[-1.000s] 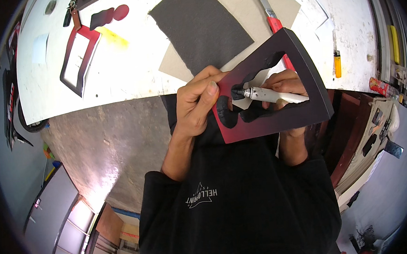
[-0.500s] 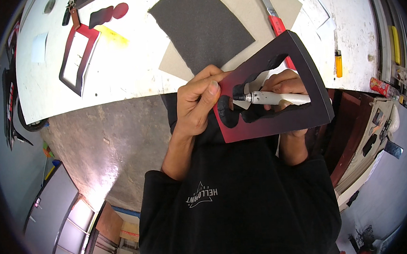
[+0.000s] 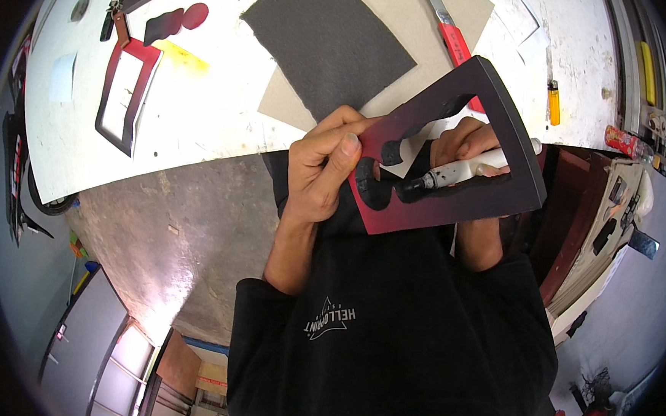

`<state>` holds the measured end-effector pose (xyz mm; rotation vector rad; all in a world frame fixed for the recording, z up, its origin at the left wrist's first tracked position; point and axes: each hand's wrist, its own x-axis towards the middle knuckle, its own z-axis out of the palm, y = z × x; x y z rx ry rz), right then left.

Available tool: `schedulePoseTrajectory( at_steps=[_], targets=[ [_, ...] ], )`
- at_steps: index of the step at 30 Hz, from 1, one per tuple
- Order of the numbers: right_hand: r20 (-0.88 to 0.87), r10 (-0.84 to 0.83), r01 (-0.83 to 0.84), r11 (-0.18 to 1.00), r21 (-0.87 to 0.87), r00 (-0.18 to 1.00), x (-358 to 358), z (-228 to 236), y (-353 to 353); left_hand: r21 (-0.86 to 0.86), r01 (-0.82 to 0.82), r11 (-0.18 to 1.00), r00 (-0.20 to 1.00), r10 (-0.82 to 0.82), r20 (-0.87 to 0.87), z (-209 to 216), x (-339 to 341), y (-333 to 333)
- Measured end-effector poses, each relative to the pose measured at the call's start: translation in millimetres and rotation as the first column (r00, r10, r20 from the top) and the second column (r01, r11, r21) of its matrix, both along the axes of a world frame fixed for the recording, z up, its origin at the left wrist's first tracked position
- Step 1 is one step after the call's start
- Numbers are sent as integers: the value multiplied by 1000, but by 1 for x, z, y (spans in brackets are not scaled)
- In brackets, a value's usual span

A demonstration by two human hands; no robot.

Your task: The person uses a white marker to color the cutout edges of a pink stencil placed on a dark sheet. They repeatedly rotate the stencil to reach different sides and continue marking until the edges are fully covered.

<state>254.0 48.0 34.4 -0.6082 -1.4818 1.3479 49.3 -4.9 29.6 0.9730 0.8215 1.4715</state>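
My left hand [image 3: 323, 167] pinches the left edge of a box-like panel [image 3: 440, 213] with a dark red-to-black face, thumb on top. The panel is tilted above my lap, with a large wavy-edged cutout and a rounded smaller one. Through the large cutout shows my right hand [image 3: 462, 140], its fingers closed around a white marker pen [image 3: 460, 171]. The pen's dark tip is at the cutout's lower left edge; whether it touches is hard to tell. Part of my right hand is hidden behind the panel.
On the white table [image 3: 213, 116] lie a dark grey sheet [image 3: 331, 44], beige board [image 3: 285, 104], a red-handled cutter knife [image 3: 454, 44], a yellow lighter [image 3: 554, 103], a red-black frame [image 3: 106, 107] and dark red cut pieces [image 3: 163, 25]. A brown cabinet [image 3: 577, 208] stands at right.
My right hand has shifted the marker pen, so its tip has gone from the upper left lobe of the cutout down to the lower edge. My left hand and the panel have barely moved.
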Motion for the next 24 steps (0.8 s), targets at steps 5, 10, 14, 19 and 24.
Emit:
schedulePoseTrajectory(
  at_steps=[5, 10, 14, 19, 24],
  targets=[
    [0, -3, 3, 1000, -1, 1000, 0, -2, 1, 13, -4, 1000, 999, 5, -43, -2, -1, 0],
    [24, 8, -8, 1000, 22, 1000, 0, 3, -2, 33, -16, 999, 997, 18, -77, -4, -1, 0],
    [28, 11, -12, 1000, 20, 1000, 1, 3, -3, 11, -20, 1000, 998, 20, -53, -2, 0, 0],
    [4, 23, -23, 1000, -5, 1000, 0, 1, -2, -6, -14, 1000, 999, 14, -46, -3, 0, -1],
    [-134, 46, -58, 995, -82, 990, 1, -9, -2, 25, -5, 1000, 998, 6, -63, -2, -2, 0]
  ],
)
